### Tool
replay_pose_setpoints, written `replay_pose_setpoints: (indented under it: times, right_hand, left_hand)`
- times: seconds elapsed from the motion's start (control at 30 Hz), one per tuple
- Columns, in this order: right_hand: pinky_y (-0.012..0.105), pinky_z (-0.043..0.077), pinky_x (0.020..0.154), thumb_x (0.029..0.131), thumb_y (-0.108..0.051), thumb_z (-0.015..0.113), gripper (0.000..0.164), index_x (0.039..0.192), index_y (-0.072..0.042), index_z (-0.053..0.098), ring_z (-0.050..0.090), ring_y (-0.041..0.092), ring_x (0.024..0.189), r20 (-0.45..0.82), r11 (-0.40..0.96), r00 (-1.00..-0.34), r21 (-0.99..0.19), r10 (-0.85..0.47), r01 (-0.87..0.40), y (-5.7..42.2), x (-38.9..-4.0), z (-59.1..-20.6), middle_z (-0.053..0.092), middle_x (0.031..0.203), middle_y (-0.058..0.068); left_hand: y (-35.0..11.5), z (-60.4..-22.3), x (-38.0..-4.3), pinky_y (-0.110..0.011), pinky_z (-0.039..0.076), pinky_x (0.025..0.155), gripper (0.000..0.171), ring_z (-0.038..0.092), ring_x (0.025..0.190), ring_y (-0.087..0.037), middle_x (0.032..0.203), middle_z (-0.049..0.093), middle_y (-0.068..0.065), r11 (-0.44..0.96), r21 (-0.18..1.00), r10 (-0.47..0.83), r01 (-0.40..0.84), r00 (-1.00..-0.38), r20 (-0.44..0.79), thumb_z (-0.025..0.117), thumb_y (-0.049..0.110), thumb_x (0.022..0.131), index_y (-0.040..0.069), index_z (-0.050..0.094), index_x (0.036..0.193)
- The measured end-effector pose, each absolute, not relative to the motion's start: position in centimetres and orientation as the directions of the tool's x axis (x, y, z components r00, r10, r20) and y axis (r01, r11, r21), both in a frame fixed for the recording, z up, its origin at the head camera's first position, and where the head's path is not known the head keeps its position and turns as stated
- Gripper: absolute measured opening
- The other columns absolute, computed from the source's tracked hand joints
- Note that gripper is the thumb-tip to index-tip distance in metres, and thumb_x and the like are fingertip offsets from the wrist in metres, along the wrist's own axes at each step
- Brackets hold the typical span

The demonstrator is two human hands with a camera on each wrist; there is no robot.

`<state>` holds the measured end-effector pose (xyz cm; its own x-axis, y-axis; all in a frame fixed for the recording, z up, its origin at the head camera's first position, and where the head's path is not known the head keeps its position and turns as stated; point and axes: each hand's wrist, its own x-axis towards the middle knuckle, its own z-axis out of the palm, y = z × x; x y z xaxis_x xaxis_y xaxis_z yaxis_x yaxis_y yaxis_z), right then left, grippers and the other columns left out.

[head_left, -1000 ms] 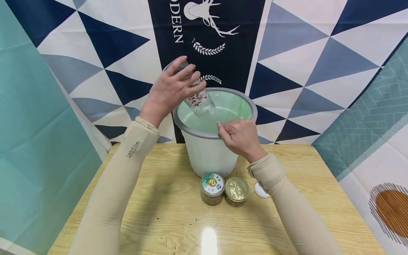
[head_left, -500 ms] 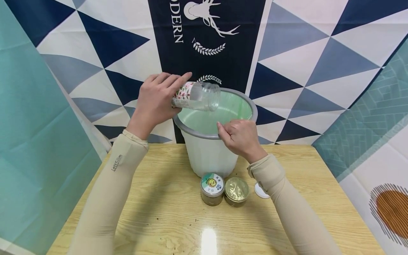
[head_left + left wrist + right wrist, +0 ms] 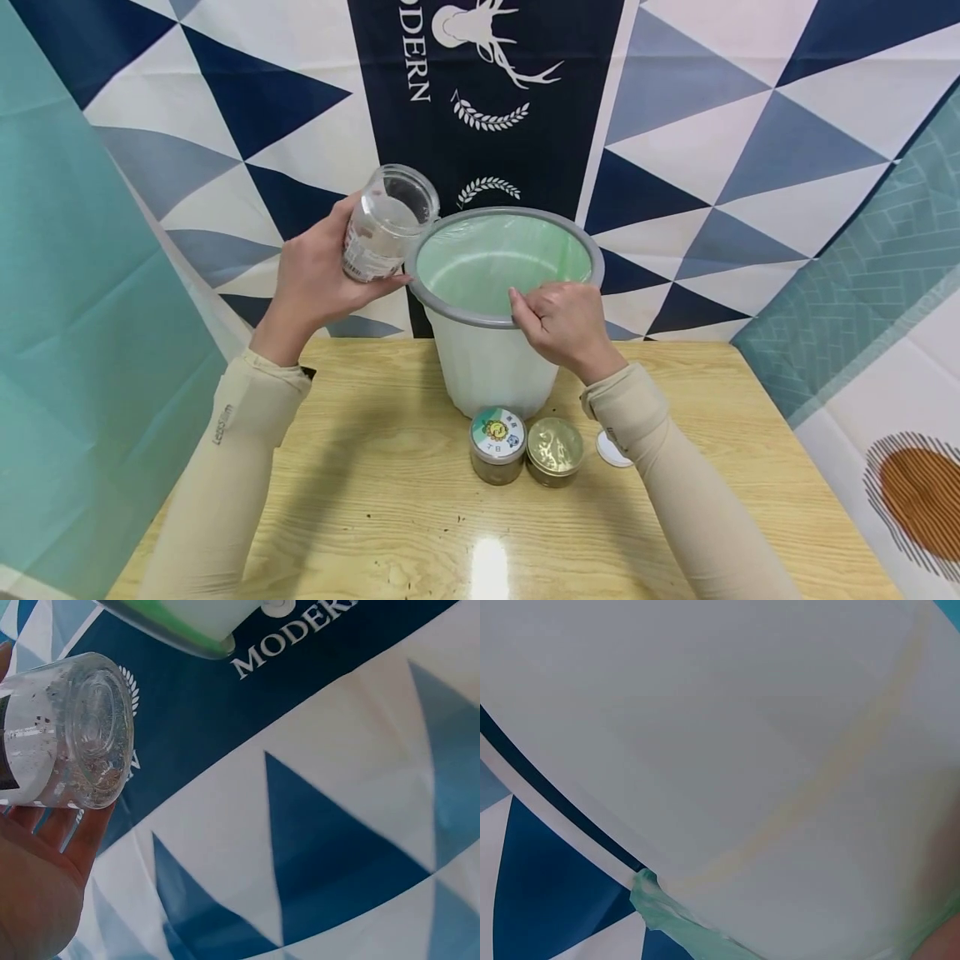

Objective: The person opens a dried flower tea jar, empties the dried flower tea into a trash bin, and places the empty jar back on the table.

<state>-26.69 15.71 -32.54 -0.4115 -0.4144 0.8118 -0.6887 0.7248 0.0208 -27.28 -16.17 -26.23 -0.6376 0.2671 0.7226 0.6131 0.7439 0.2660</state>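
Note:
My left hand (image 3: 315, 271) holds a clear jar (image 3: 372, 237) just left of the trash can, its uncovered mouth turned up towards me. Dark specks cling inside the jar (image 3: 90, 742) near its base in the left wrist view. The white trash can (image 3: 491, 367) stands at the back of the table, with a grey rim and a pale green liner (image 3: 480, 275) inside. With its fingers curled, my right hand (image 3: 566, 321) grips the near right part of the rim. Only the can's wall (image 3: 705, 750), a bit of liner and a blurred hand edge show in the right wrist view.
In front of the can stand a jar with a sunflower-printed lid (image 3: 498, 437) and a jar with a gold foil top (image 3: 555, 450). A white lid (image 3: 613, 450) lies partly behind my right forearm. Small dark crumbs dot the wooden table (image 3: 405, 500). Patterned cloth hangs behind.
My left hand has turned the jar from mouth-down over the trash can, through sideways, to mouth-up, and moved it left off the opening. My right hand has stayed at the rim.

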Motion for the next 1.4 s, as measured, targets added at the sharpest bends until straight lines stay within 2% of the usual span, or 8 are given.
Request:
replay_pose_setpoints:
  times: [0.33,0.57,0.7,1.0,1.1,1.2,1.3,1.4]
  right_hand:
    - [0.026,0.017,0.041,0.101,-0.029,0.047,0.059,0.044,-0.016,0.036,0.030,0.013,0.039,0.812,0.730,-0.417,0.016,-0.409,-0.683,15.7,-26.6,-32.7,0.035,0.042,-0.003]
    - [0.026,0.017,0.041,0.101,-0.029,0.047,0.059,0.044,-0.016,0.037,0.030,0.013,0.039,0.812,0.729,-0.416,0.017,-0.410,-0.685,15.6,-26.6,-32.8,0.035,0.042,-0.002]
    - [0.026,0.017,0.041,0.101,-0.029,0.046,0.059,0.045,-0.016,0.036,0.030,0.013,0.039,0.817,0.731,-0.407,0.026,-0.409,-0.682,15.6,-26.7,-32.8,0.035,0.042,-0.002]
    - [0.029,0.024,0.042,0.103,-0.030,0.044,0.055,0.050,-0.015,0.044,0.036,0.015,0.043,0.802,0.733,-0.414,0.043,-0.430,-0.679,15.8,-26.6,-32.7,0.040,0.049,-0.003]
    - [0.032,0.037,0.045,0.104,-0.030,0.045,0.050,0.060,-0.013,0.061,0.049,0.020,0.055,0.797,0.741,-0.422,0.045,-0.431,-0.670,15.7,-26.4,-32.6,0.053,0.060,0.000]
    - [0.038,0.052,0.056,0.104,-0.031,0.049,0.040,0.085,-0.010,0.079,0.061,0.025,0.075,0.805,0.742,-0.423,0.031,-0.415,-0.670,15.4,-25.9,-32.2,0.068,0.080,0.004]
    - [0.044,0.059,0.072,0.103,-0.031,0.053,0.035,0.113,-0.011,0.080,0.066,0.029,0.095,0.820,0.726,-0.405,0.018,-0.404,-0.688,14.6,-25.2,-31.6,0.074,0.098,0.006]
    - [0.044,0.059,0.085,0.102,-0.031,0.056,0.036,0.125,-0.011,0.075,0.067,0.030,0.103,0.832,0.680,-0.366,0.018,-0.416,-0.733,13.2,-24.6,-30.8,0.074,0.108,0.009]
  left_hand:
    - [-16.8,-29.1,-26.6,-0.057,0.057,0.094,0.097,0.069,0.114,-0.035,0.133,0.068,-0.012,0.690,0.431,0.205,0.582,-0.727,0.655,0.095,0.036,0.070,0.016,0.045,0.150]
    - [-16.9,-29.4,-26.5,-0.057,0.047,0.110,0.097,0.058,0.130,-0.028,0.142,0.060,-0.007,0.512,0.619,0.176,0.596,-0.778,0.603,0.094,0.022,0.073,0.020,0.039,0.154]
    - [-17.1,-29.6,-26.2,-0.056,0.045,0.113,0.091,0.055,0.130,-0.026,0.144,0.057,-0.007,0.425,0.702,0.162,0.571,-0.811,0.562,0.090,0.017,0.077,0.020,0.039,0.153]
    - [-17.9,-31.3,-25.4,-0.056,0.047,0.110,0.098,0.057,0.128,-0.027,0.145,0.054,-0.006,0.413,0.751,0.165,0.515,-0.853,0.494,0.088,0.020,0.081,0.027,0.026,0.158]
    - [-18.2,-31.8,-25.2,-0.054,0.047,0.108,0.100,0.057,0.126,-0.026,0.144,0.053,-0.006,0.417,0.741,0.166,0.526,-0.846,0.506,0.087,0.017,0.081,0.027,0.025,0.159]
    - [-18.6,-32.4,-25.2,-0.054,0.046,0.108,0.098,0.057,0.125,-0.024,0.143,0.054,-0.006,0.402,0.732,0.173,0.550,-0.831,0.529,0.085,0.012,0.081,0.025,0.027,0.158]
    - [-19.0,-32.9,-25.2,-0.055,0.046,0.107,0.093,0.057,0.126,-0.025,0.143,0.055,-0.008,0.402,0.722,0.181,0.563,-0.822,0.540,0.083,0.010,0.081,0.022,0.030,0.157]
    - [-19.3,-33.5,-25.1,-0.058,0.046,0.107,0.091,0.057,0.126,-0.029,0.143,0.055,-0.011,0.419,0.716,0.187,0.558,-0.825,0.534,0.082,0.011,0.081,0.017,0.031,0.156]
